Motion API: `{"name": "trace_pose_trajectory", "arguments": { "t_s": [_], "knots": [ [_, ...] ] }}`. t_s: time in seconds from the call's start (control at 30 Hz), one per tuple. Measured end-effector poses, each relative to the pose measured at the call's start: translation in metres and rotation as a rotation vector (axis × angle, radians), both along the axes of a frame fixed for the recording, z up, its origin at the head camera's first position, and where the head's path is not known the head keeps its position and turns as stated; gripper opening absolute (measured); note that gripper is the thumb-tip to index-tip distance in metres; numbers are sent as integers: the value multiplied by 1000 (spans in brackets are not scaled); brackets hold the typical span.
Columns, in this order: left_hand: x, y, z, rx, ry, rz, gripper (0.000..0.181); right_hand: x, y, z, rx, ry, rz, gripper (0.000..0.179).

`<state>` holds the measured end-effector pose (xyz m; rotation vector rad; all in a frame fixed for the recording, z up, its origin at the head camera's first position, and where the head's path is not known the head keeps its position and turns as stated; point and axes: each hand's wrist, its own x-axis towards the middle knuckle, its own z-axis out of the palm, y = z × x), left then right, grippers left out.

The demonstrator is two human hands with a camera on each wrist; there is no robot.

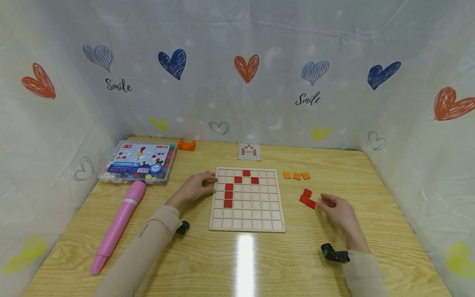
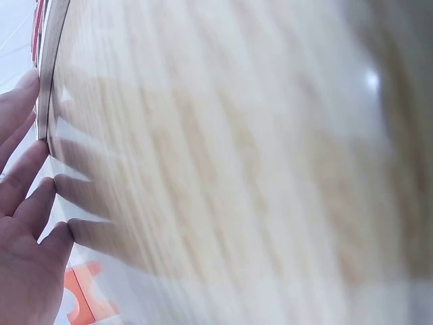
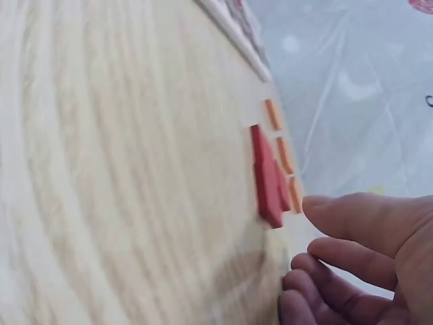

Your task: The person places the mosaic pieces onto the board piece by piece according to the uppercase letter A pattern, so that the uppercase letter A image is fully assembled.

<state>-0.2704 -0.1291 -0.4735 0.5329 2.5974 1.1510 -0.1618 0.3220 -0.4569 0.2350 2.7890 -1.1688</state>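
Observation:
A pale wooden grid board [image 1: 257, 205] lies on the table, with several red square tiles [image 1: 228, 195] set in its cells. At the board's left edge is my left hand [image 1: 193, 189], its thumb and fingertips at the rim; the left wrist view shows the fingers [image 2: 30, 172] spread along that side. To the right of the board, three loose red tiles [image 1: 307, 201] lie close together. My right hand [image 1: 339, 211] is just right of them, fingers loosely bent and the thumb apart. Nothing shows between thumb and fingers in the right wrist view, where the red tiles [image 3: 268, 183] lie beyond.
Three orange tiles [image 1: 297, 176] sit right of the board's upper corner. Behind the board lies a small pattern card [image 1: 249, 152]. At left are a clear plastic case [image 1: 139, 161] of coloured pieces and a long pink tube [image 1: 120, 225]; an orange holder [image 1: 186, 145] stands near the back.

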Motion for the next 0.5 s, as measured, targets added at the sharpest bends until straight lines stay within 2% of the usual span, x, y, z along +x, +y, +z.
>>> {"name": "trace_pose_trajectory", "arguments": {
  "t_s": [0.13, 0.5],
  "knots": [
    [0, 0, 0, 0, 3, -2, 37, -3, 2, -4, -15, -27, 40, 58],
    [1, 0, 2, -4, 7, -8, 39, -7, -2, -7, 22, 12, 101, 50]
  ]
}}
